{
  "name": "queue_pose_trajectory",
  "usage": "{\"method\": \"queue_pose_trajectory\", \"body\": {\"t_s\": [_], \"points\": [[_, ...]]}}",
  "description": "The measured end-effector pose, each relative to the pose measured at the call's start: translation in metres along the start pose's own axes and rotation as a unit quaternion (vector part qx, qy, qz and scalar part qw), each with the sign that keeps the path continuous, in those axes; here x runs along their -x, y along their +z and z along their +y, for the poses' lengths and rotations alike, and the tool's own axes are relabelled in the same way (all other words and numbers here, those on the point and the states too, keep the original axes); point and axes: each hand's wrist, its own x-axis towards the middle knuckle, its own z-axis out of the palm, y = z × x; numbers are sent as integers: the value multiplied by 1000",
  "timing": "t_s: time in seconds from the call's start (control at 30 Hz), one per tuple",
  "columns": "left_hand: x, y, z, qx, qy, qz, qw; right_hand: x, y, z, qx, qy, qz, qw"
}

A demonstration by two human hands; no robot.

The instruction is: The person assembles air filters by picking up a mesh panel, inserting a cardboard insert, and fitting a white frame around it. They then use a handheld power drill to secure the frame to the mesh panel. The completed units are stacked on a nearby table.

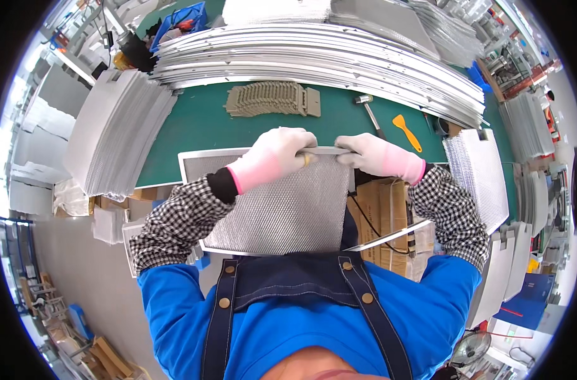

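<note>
A silver metal mesh filter panel (288, 212) is held in front of my body, tilted over the table's near edge. White metal frame strip (207, 152) runs along its left, far and near sides, while the right edge of the mesh is bare. From the near right corner a loose length of frame strip (393, 235) sticks out to the right. My left hand (282, 150), in a white glove with a pink cuff, is closed on the far edge. My right hand (367, 154), gloved alike, pinches the far edge near the right corner. Fingertips are partly hidden.
On the green table (200, 117) lie a row of beige plastic pieces (269, 99), a hammer (369, 114) and a yellow scraper (407, 133). Long frame strips (313, 60) are piled behind. Mesh stacks stand left (120, 133) and right (481, 171). Cardboard boxes (383, 209) sit below.
</note>
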Motion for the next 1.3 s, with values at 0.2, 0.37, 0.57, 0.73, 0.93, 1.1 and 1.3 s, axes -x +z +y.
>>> {"method": "queue_pose_trajectory", "body": {"t_s": [0.2,0.37,0.57,0.73,0.93,1.1,1.3], "points": [[-13,-1,14,110,-7,-59,992,25,17,9,70,-109,118,985],[-24,-40,29,131,-26,-252,959,34,8,-6,53,-114,40,991],[-20,-48,58,136,8,-249,959,44,-20,-24,-148,49,-223,962],[-2,-25,79,-78,12,-175,981,34,1,-21,9,-38,-103,994],[45,-19,-4,-42,-64,-88,993,37,-5,-44,307,-318,424,791],[111,-48,-68,166,-233,79,955,60,124,7,64,49,-74,994],[86,-113,-3,103,-108,373,916,-17,109,-52,-354,-171,426,815]]}}
